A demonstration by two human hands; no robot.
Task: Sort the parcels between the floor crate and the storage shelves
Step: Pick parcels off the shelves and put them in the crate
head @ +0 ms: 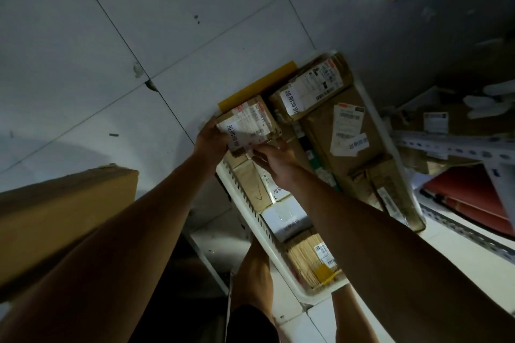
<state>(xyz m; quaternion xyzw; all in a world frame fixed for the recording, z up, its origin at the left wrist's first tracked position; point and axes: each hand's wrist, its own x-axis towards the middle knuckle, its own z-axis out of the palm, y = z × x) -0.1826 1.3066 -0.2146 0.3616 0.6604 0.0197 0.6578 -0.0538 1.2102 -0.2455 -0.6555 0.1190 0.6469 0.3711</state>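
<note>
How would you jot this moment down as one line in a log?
left hand: holds small box | right hand: touches box's lower edge | white crate: full of parcels | step: box over crate

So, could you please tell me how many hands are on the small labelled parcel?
2. The left hand grips the left edge of the small labelled parcel; the right hand touches its lower edge, above the white crate.
</note>
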